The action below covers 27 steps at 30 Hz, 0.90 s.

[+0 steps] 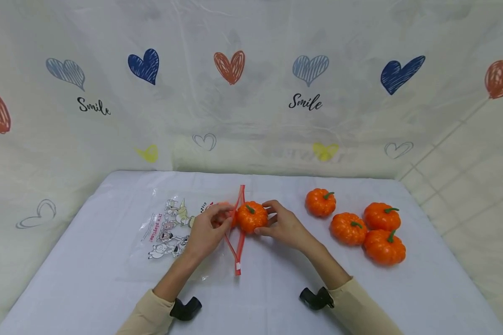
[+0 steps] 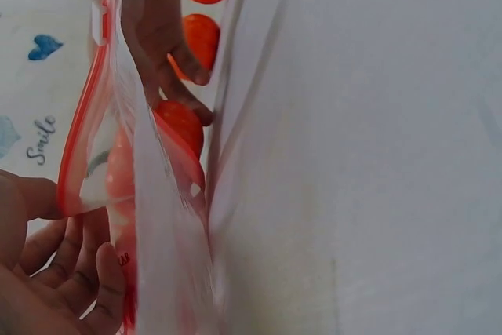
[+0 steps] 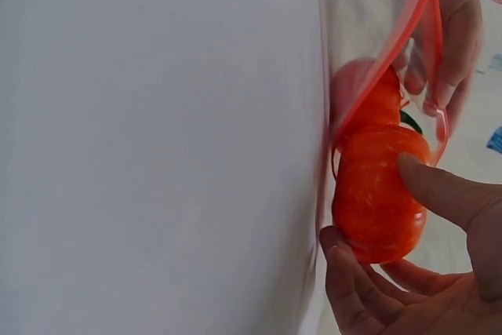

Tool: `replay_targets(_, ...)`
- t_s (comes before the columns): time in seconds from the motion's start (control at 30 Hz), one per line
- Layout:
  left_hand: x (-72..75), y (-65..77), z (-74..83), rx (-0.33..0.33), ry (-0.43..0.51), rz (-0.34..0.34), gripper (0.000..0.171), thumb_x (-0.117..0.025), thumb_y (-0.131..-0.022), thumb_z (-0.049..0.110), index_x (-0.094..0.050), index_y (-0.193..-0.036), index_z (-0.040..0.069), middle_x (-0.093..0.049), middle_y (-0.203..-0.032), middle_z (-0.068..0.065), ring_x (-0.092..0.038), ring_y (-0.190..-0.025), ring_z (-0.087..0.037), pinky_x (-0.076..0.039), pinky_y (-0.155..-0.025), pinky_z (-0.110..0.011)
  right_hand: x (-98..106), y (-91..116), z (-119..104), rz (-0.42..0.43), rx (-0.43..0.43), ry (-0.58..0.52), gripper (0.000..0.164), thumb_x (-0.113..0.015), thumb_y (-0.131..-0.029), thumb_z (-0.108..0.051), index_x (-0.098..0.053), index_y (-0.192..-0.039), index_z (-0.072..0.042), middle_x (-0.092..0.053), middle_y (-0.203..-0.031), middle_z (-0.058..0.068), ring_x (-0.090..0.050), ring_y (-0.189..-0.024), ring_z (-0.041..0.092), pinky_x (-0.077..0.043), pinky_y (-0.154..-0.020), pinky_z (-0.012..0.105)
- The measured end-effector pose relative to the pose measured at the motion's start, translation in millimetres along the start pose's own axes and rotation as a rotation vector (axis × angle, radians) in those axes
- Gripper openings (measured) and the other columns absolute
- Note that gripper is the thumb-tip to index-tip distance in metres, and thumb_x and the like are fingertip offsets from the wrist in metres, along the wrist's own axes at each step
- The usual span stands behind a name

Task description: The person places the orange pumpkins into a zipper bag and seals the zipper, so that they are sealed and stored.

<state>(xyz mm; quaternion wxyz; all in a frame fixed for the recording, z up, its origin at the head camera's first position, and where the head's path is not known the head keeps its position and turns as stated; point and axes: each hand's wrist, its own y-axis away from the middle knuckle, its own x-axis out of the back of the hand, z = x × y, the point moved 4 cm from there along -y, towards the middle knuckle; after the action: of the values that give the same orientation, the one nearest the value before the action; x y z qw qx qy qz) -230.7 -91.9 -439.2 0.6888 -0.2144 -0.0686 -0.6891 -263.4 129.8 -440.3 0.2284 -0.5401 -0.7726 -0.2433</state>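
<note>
A clear plastic zipper bag [image 1: 211, 263] with red edging and printed cartoon figures lies flat, its mouth parted toward the right. My left hand [image 1: 205, 232] pinches the upper red edge of that mouth between thumb and finger, as the left wrist view shows the bag's edge [image 2: 72, 170] lifted. At the opening, my right hand [image 1: 288, 228] grips a small orange toy pumpkin [image 1: 252, 218] with a green stem, thumb [image 3: 443, 190] on one side and fingers underneath. Just inside the bag, touching or nearly touching it, is another orange pumpkin [image 3: 375, 103], partly covered by the red edge.
To the right on the white-covered table [image 1: 276, 298] lie several more toy pumpkins, one pumpkin [image 1: 320, 202] standing apart from a close group [image 1: 384, 246]. A white zip slider [image 1: 238, 266] sits at the bag's near corner. Behind hangs a heart-printed cloth [image 1: 255, 111].
</note>
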Motion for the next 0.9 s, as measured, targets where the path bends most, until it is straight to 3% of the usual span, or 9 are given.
replay_targets(0.47,2.3,0.9,3.7,-0.016,0.035,0.0,0.027,-0.072,-0.097,0.011,-0.074,-0.123,0.015,-0.07,-0.107,-0.005,-0.061,-0.087,-0.018,-0.053,-0.074,-0.016,-5.5,-5.8,-6.0,-0.007,0.015,0.019,0.071,-0.088,-0.084,-0.025,-0.054,-0.146,-0.017,-0.063,-0.137,0.011,-0.067,-0.111,0.025,-0.063,-0.086,0.038)
replay_targets(0.9,4.4,1.8,3.2,-0.032,0.079,-0.021,0.03,-0.071,-0.098,0.012,-0.073,-0.127,0.015,-0.07,-0.11,-0.008,-0.062,-0.092,-0.022,-0.053,-0.077,-0.015,-10.1,-9.7,-13.1,-0.037,0.063,0.049,0.072,-0.086,-0.086,-0.028,-0.052,-0.15,-0.025,-0.071,-0.11,0.008,-0.062,-0.087,0.019,-0.058,-0.069,0.028)
